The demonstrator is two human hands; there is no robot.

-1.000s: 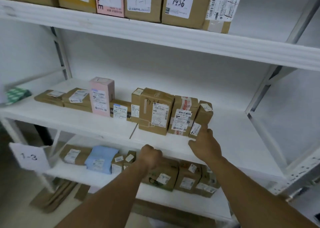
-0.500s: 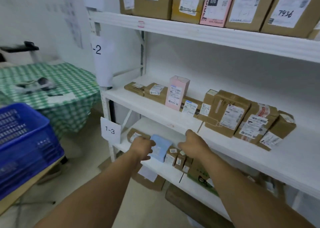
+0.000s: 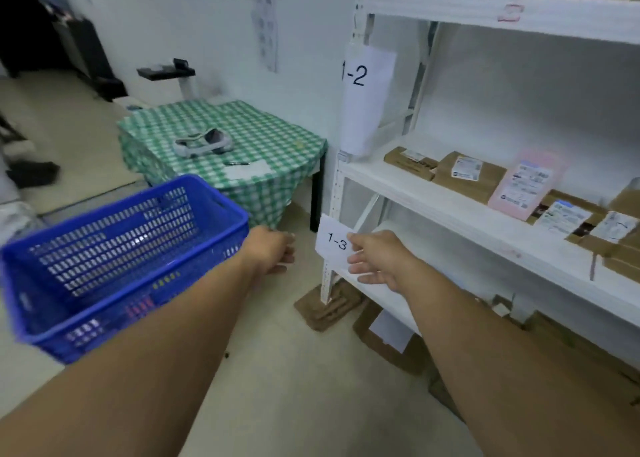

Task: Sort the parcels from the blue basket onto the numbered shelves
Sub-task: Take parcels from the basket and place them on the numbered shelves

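The blue basket (image 3: 114, 259) stands at the left, and no parcel shows inside it. My left hand (image 3: 272, 254) hovers just past its right rim, fingers loosely curled, holding nothing. My right hand (image 3: 377, 259) is in front of the shelf post by the paper sign "1-3" (image 3: 330, 240), fingers relaxed and empty. The white shelf (image 3: 450, 210) under the sign "1-2" (image 3: 363, 89) carries brown parcels (image 3: 467, 176) and a pink parcel (image 3: 526, 186). More parcels lie low at the right, behind my right arm.
A table with a green checked cloth (image 3: 242, 144) stands behind the basket, bearing a grey device (image 3: 202, 143), a pen and a paper. Flattened cardboard (image 3: 329, 306) lies on the floor at the shelf's foot. Dark furniture stands at the far left.
The view has swung left from the shelves toward the basket. Both hands have drawn back from the shelf edge and moved left; my right hand's fingers have relaxed.
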